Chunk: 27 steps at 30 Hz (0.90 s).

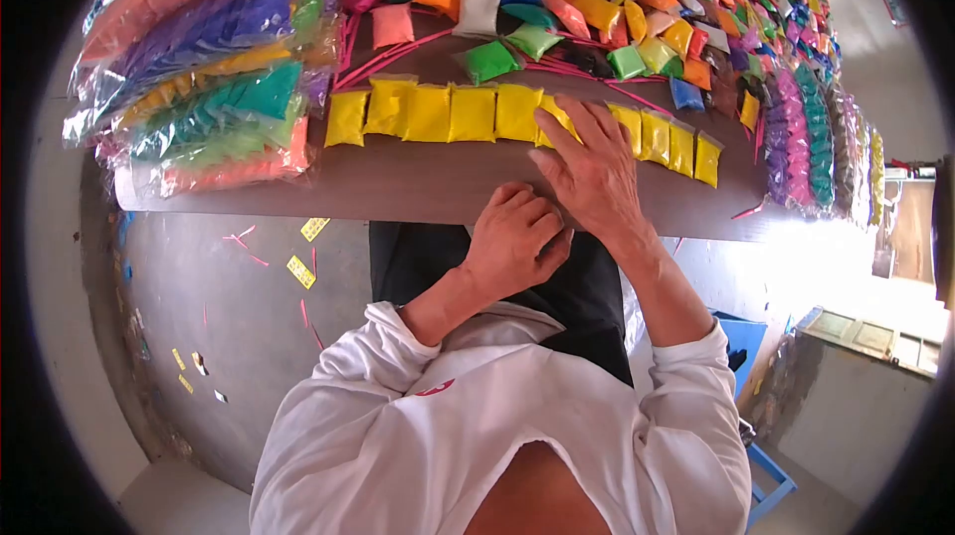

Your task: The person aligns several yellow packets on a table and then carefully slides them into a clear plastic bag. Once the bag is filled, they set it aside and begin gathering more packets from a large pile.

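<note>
**Right hand spread over the row of yellow packets**

From where I stand, the work looks to be at the lining-up step: a row of yellow packets (473, 115) lies flat across the desk (418, 180), side by side and close together, in front of the seated person. The right hand (594, 167) is open over the row, right of its middle, fingers apart and reaching onto the packets, hiding part of them. I can't make out whether the fingertips pinch one or simply press on it.

The left hand (515, 242) is curled into a loose fist by the near edge of the desk, clear of the row. I see nothing in it, though the palm is hidden from me.

I'd judge that the next move calls for a light, flat touch, so that shifting one packet doesn't drag its neighbours. The second packet from the left (390, 105) sits slightly farther forward than those beside it and would need only a nudge.

Beyond the row there's a heap of coloured packets (657, 23), with pink sticks (398, 58) poking out from under it. The nearest, a green packet (487, 61), lies close behind the row, so a forward push there wants care.
</note>
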Each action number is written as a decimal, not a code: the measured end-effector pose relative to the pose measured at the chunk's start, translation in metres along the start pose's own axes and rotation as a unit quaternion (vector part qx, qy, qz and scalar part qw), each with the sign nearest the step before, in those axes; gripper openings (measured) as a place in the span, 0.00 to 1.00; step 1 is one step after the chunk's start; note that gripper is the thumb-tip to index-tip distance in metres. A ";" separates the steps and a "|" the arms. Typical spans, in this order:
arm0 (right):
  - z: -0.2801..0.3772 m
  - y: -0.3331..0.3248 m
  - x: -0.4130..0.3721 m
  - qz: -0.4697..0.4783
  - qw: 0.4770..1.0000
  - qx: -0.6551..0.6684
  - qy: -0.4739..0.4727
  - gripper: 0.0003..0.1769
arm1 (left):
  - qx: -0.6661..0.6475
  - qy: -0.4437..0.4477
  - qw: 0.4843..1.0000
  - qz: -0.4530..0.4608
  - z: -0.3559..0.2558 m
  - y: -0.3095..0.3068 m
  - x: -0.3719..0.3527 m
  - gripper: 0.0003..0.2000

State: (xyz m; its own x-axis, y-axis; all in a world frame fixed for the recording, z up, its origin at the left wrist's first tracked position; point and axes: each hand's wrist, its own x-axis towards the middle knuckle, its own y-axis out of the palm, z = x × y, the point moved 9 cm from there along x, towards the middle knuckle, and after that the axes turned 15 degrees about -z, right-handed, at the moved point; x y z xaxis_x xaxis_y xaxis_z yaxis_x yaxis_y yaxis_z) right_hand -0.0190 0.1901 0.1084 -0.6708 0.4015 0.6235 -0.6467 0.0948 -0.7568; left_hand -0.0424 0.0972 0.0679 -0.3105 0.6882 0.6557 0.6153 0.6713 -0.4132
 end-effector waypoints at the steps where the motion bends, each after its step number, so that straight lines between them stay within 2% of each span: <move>1: 0.006 0.002 0.008 0.003 0.999 0.034 0.011 0.21 | 0.002 -0.002 1.000 0.004 0.000 0.000 0.001 0.08; 5: 0.029 0.021 0.034 0.026 0.996 0.088 -0.017 0.22 | -0.008 -0.008 1.000 0.000 -0.001 -0.003 0.003 0.10; 8: 0.029 0.053 0.031 0.087 0.994 0.065 -0.031 0.21 | -0.011 -0.002 1.000 0.000 -0.003 -0.005 0.002 0.10; 14: 0.031 0.058 0.037 0.122 0.989 0.078 -0.021 0.20 | -0.010 0.005 1.000 0.011 0.002 -0.001 -0.004 0.08; 20: 0.071 0.056 0.069 0.004 0.978 0.200 -0.054 0.12 | -0.019 0.000 1.000 0.011 0.000 -0.006 -0.003 0.09; 22: 0.091 0.046 0.071 0.022 0.957 0.276 -0.085 0.09 | -0.039 -0.014 0.999 0.012 -0.001 -0.006 -0.006 0.11; 24: 0.101 0.017 0.077 0.007 0.940 0.337 -0.052 0.11 | -0.068 -0.035 0.996 0.035 0.001 -0.003 -0.006 0.15; 27: 0.093 -0.032 0.086 -0.013 0.892 0.452 0.000 0.11 | -0.022 -0.018 0.999 0.040 -0.004 -0.002 -0.004 0.15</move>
State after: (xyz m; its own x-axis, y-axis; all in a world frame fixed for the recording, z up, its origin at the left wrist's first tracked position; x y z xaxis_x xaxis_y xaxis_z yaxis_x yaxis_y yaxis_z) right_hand -0.0899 0.1369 0.2049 -0.6518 0.4097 0.6382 -0.6900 -0.6696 -0.2749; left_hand -0.0394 0.0920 0.0682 -0.2837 0.7493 0.5984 0.6709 0.6010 -0.4345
